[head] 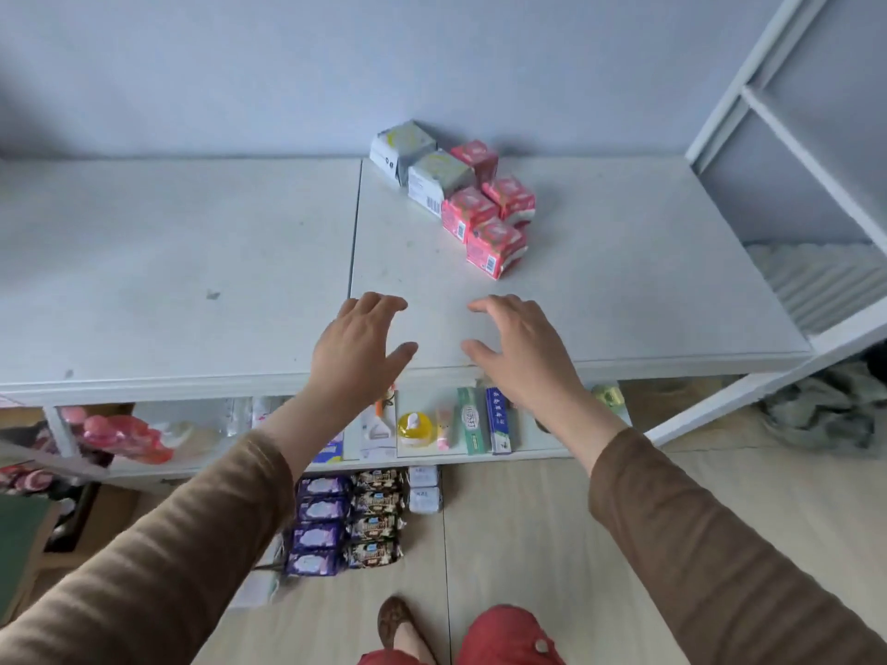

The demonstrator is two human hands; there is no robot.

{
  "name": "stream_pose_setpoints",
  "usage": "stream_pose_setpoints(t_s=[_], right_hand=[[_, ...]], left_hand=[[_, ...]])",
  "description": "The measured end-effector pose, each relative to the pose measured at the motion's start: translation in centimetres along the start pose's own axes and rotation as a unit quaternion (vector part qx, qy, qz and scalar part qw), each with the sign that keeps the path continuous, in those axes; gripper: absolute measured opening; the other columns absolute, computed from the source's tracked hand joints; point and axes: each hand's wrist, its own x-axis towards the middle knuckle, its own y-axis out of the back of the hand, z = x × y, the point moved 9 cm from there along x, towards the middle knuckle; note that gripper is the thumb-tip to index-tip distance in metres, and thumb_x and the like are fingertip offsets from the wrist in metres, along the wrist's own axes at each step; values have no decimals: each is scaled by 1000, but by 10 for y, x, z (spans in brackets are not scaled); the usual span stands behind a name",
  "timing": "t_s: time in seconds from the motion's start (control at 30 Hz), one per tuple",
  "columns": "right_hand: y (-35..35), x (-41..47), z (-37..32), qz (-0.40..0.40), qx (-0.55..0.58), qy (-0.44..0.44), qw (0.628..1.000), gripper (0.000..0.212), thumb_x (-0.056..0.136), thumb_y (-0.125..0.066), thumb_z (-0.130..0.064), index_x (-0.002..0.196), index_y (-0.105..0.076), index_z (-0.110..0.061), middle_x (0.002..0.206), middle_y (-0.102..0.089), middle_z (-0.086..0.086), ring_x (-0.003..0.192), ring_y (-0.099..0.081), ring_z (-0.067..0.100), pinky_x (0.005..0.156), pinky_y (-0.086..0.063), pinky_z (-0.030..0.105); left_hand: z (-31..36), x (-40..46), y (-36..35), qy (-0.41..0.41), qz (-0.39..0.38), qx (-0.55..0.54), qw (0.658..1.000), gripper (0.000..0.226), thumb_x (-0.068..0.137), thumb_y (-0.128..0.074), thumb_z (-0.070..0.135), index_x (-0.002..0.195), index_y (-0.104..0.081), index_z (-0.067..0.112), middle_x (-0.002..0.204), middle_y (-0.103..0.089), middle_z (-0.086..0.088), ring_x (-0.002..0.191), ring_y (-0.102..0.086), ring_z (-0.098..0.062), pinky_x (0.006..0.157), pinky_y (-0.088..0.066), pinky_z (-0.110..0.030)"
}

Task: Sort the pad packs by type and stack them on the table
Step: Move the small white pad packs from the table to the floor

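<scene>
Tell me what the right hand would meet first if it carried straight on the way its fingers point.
Probably the nearest red pad pack; bare table lies between it and the right hand, though depth is uncertain.

Looks like a small corner shop or its stockroom, not someone's home. Under the white table (624,290) there's a shelf (528,451) lined with boxed toothpaste (473,419) and other small toiletries laid out like goods for sale, and on the floor (528,544) below sit neat rows of identical purple packs (319,525) and dark patterned packs (377,520), many of the same item. More matching pink packs (485,223) and white packs (422,165) are bunched on the table, and a bare white shelving rack (792,136) stands to the right against a plain wall (240,64).
</scene>
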Motion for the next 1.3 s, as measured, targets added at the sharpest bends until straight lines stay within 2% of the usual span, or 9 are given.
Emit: stream_pose_setpoints(t_s=[0.17, 0.33, 0.63, 0.73, 0.9, 0.97, 1.07, 1.2, 1.3], right_hand=[[14, 73, 12, 5, -9, 5, 1000, 44, 92, -64, -34, 133, -56, -20, 137, -56, 0, 127, -45, 25, 100, -39, 35], [18, 171, 34, 10, 4, 4, 1000, 35, 89, -65, -36, 118, -61, -18, 115, -63, 1, 110, -54, 26, 87, -44, 35], [-8, 328, 69, -24, -53, -7, 998, 53, 96, -52, -43, 127, -51, 0, 125, -53, 19, 117, -47, 36, 97, -39, 41], [-27, 351, 67, -40, -122, 21, 991, 73, 95, -33, -62, 130, -53, -1, 123, -52, 17, 115, -49, 34, 95, -40, 40], [-39, 361, 62, -50, -93, 23, 994, 86, 83, -61, -67, 139, -40, -6, 138, -48, 13, 128, -49, 31, 98, -45, 41], [-44, 362, 56, -52, -90, 29, 994, 83, 76, -67, -68, 130, -43, -9, 128, -54, 13, 116, -57, 32, 88, -50, 40], [-54, 361, 49, -87, -58, 8, 994, 79, 71, -75, -60, 122, -38, -10, 108, -62, 9, 95, -66, 32, 69, -46, 35], [-63, 355, 48, -137, 10, -22, 990, 84, 68, -81, -54, 120, -32, -10, 99, -65, 6, 87, -66, 30, 65, -37, 32], [-61, 352, 43, -144, 20, -25, 989, 89, 64, -82, -58, 123, -33, -11, 105, -63, 7, 89, -63, 29, 67, -42, 35]], left_hand=[[-14, 70, 4, 9, -7, -22, 1000, 50, 89, -65, 40, 134, -52, 21, 131, -53, -1, 124, -45, -24, 96, -42, -38], [-36, 151, -1, 52, -9, -19, 998, 51, 90, -63, 42, 135, -49, 23, 133, -50, 0, 127, -42, -21, 95, -44, -39], [-101, 318, -19, 174, 7, -66, 983, 63, 89, -65, 41, 141, -42, 14, 138, -48, -9, 130, -43, -28, 107, -36, -40], [-114, 362, -24, 205, 10, -68, 976, 73, 87, -66, 47, 144, -38, 11, 142, -44, -11, 134, -39, -29, 108, -34, -41], [-139, 407, -50, 268, -85, -22, 960, 89, 74, -68, 70, 136, -47, 11, 136, -47, -14, 128, -43, -32, 102, -37, -41], [-143, 413, -58, 272, -138, -39, 952, 78, 68, -73, 71, 117, -53, 14, 120, -55, -9, 112, -52, -30, 88, -42, -39], [-144, 410, -62, 281, -208, -72, 934, 75, 62, -83, 57, 113, -46, 16, 108, -56, -4, 97, -57, -25, 78, -48, -37], [-151, 392, -72, 318, -189, -220, 902, 73, 68, -88, 34, 121, -43, 14, 113, -60, -6, 96, -65, -21, 81, -59, -37], [-161, 371, -62, 328, -133, -257, 899, 78, 59, -92, 44, 119, -51, 15, 111, -63, -2, 94, -62, -17, 73, -50, -31]])
